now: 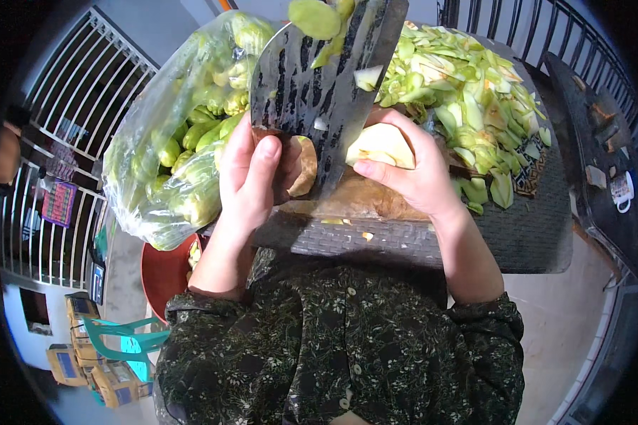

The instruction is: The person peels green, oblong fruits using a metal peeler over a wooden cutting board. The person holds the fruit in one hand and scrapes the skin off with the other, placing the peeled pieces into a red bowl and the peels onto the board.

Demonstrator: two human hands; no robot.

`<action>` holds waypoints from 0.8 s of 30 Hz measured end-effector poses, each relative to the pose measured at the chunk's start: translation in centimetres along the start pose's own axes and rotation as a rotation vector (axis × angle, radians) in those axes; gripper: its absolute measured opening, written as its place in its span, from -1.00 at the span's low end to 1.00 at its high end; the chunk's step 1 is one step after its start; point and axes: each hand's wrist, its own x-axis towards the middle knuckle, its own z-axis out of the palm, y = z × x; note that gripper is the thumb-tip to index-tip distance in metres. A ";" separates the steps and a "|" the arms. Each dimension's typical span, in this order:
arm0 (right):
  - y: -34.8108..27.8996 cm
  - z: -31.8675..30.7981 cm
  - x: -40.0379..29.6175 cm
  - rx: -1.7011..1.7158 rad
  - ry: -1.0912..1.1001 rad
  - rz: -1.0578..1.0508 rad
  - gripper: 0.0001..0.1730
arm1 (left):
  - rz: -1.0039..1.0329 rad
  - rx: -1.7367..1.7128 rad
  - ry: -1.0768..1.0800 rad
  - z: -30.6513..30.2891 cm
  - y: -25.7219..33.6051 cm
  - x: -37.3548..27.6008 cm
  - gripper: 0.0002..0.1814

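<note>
My left hand (pixel 252 172) grips the wooden handle (pixel 304 170) of a broad cleaver (pixel 303 79). The blade stands up in front of me, wet and streaked, with a green slice (pixel 313 18) and a pale piece (pixel 368 78) stuck to its face. In my right hand (pixel 417 164) is a peeled, pale chunk of chayote (pixel 383 146), held between thumb and fingers just right of the blade. Beneath both hands lies a brown wooden chopping board (pixel 383 196), partly hidden by the hands and cleaver.
A clear plastic bag (pixel 133 175) of green chayotes (pixel 196 133) bulges at left. Green peelings (pixel 468 101) are heaped at right on the dark woven-pattern table (pixel 531 239). Below left sits a red basin (pixel 162 271); a teal plastic chair (pixel 122 337) and cardboard boxes (pixel 111 380) stand farther off.
</note>
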 end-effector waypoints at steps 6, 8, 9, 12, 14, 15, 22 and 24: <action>-0.4 -0.4 -0.1 -0.161 -0.041 -0.001 -0.58 | -0.093 0.177 -0.097 0.2 1.1 0.4 -0.72; -0.2 -0.6 0.0 -0.171 -0.064 0.002 -0.57 | -0.181 0.230 -0.129 0.2 1.5 0.7 -0.82; -0.1 -0.7 0.0 -0.175 -0.074 0.004 -0.57 | -0.173 0.272 -0.121 0.3 1.3 0.8 -0.83; 0.3 -0.9 0.2 -0.139 -0.043 0.036 -0.58 | -0.153 0.385 -0.094 1.1 0.9 1.2 -0.85; 0.7 -0.8 0.4 -0.029 0.019 0.091 -0.59 | -0.094 0.500 -0.079 1.6 0.4 1.7 -0.85; 1.1 -0.8 0.6 0.024 0.050 0.117 -0.60 | -0.062 0.556 -0.072 1.8 0.2 1.9 -0.85; 2.0 0.2 0.7 0.219 0.243 0.175 -0.62 | -0.142 0.424 -0.067 2.5 -1.6 2.7 -0.84; 2.2 0.4 0.7 0.276 0.259 0.198 -0.62 | -0.183 0.323 -0.071 2.5 -2.0 2.8 -0.84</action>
